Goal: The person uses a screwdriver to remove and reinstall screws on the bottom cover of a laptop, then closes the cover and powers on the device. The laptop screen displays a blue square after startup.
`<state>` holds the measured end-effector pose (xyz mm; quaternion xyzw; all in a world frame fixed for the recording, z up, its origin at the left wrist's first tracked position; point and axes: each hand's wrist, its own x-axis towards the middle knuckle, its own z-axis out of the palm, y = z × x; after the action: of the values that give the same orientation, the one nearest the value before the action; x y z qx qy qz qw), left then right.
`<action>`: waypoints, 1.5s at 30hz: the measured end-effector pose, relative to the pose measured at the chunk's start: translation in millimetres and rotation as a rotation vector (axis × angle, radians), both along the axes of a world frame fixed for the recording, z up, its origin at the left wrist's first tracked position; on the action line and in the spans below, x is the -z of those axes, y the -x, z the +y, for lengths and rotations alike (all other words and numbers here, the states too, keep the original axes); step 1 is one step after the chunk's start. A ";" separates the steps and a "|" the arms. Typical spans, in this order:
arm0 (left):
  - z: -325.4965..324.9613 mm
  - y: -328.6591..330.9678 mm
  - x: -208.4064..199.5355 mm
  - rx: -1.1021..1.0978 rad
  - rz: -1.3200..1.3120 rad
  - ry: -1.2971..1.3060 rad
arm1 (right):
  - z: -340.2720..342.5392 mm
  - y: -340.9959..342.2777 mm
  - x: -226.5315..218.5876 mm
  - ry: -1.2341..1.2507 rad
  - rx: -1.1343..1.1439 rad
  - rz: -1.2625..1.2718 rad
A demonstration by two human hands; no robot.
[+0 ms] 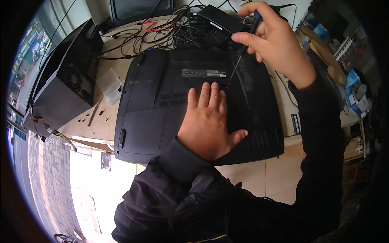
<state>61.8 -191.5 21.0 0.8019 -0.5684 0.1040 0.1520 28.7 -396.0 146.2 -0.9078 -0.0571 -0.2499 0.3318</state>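
Observation:
A large black laptop lies upside down on the table, its underside facing up with a label strip near the middle. My left hand rests flat on it, fingers together and stretched forward, thumb out to the right. Above the far right part hovers my right hand, closed around the handle of a screwdriver. The long thin shaft slants down to the left, and its tip meets or nearly meets the underside just beyond my left fingertips. Whether a screw sits under the tip is too small to tell.
An open computer case stands at the left, beside a clear plastic bag and several loose screws. Tangled cables, a black keyboard and a monitor fill the back. A memory stick lies right of the laptop.

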 end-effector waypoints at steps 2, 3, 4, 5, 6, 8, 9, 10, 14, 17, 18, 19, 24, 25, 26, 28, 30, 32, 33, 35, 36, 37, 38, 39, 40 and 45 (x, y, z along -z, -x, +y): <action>3.1 0.2 0.0 -0.010 0.014 0.021 | -0.8 2.1 -14.2 -0.062 -0.047 0.058; 6.2 0.3 -2.3 0.012 0.006 0.017 | -2.6 3.1 -24.0 -0.094 -0.070 0.090; 5.5 1.8 -3.1 0.052 0.003 0.016 | -5.8 6.7 -30.4 -0.110 -0.067 0.121; 6.5 7.3 0.7 0.144 -0.018 0.028 | -5.4 11.5 -33.9 -0.116 -0.066 0.149; 16.4 17.5 -2.2 0.251 -0.002 0.005 | -3.3 14.2 -39.9 -0.140 -0.079 0.161; 29.7 46.6 0.0 0.254 0.055 -0.036 | -4.3 11.5 -36.1 -0.027 -0.085 0.110; 31.4 55.2 5.1 0.210 -0.003 -0.051 | -1.6 9.8 -39.0 -0.132 -0.089 0.144; 30.2 57.7 9.6 0.188 -0.106 -0.053 | 1.3 9.2 -41.6 -0.241 -0.088 0.172; 27.2 63.9 26.8 0.121 -0.335 0.013 | -3.5 21.2 -38.9 -0.225 -0.095 0.142; 26.1 64.9 24.9 0.137 -0.264 0.037 | -6.2 12.3 -17.1 -0.016 0.048 -0.088; 26.2 62.9 26.4 0.143 -0.282 0.041 | -5.0 4.3 -15.7 0.063 0.040 -0.174; 26.0 63.0 29.5 0.148 -0.291 0.046 | -4.5 14.4 -25.1 -0.004 0.014 -0.039; 32.3 61.8 30.9 0.122 -0.295 0.093 | 8.2 13.3 -29.2 -0.303 -0.287 0.096; 37.5 62.2 32.3 0.107 -0.295 0.093 | 8.6 14.4 -27.3 -0.284 -0.236 0.097; 40.5 64.5 32.3 0.106 -0.276 0.089 | 8.3 15.3 -24.6 -0.265 -0.187 0.098; 44.2 68.9 38.0 0.138 -0.250 0.138 | 5.4 21.0 -18.2 -0.254 -0.069 -0.002; 59.7 64.1 45.8 0.146 -0.263 0.160 | 11.6 18.3 -12.4 -0.319 0.077 0.016; 89.2 51.9 53.6 0.067 -0.240 0.160 | 6.1 20.5 -6.8 -0.362 0.099 0.017; 107.7 43.3 58.9 -0.018 -0.236 0.184 | 3.8 23.5 -0.1 -0.412 0.066 -0.059; 144.3 14.7 71.1 -0.138 -0.271 0.259 | -9.6 44.4 21.8 -0.053 -0.038 -0.147; 157.0 -0.3 79.8 -0.193 -0.266 0.320 | -16.3 60.6 32.2 -0.028 -0.001 -0.168; 175.0 -8.9 81.0 -0.241 -0.288 0.324 | -16.0 72.1 43.6 -0.108 0.032 -0.151; 185.7 -17.0 82.4 -0.272 -0.304 0.344 | -17.4 88.8 50.2 -0.158 0.080 -0.146; 189.7 -23.0 81.1 -0.236 -0.306 0.347 | -19.9 110.0 54.5 -0.204 0.130 -0.141; 191.4 -25.4 80.1 -0.207 -0.307 0.366 | -21.1 130.0 57.9 -0.251 0.169 -0.133; 191.5 -13.3 73.8 -0.281 0.020 0.724 | -4.0 212.3 93.2 -0.478 0.165 0.023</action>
<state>75.1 -0.1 -52.7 0.7675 -0.3779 0.3100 0.4148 -183.6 -399.9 53.0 -0.8080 0.0819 -0.2720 0.5161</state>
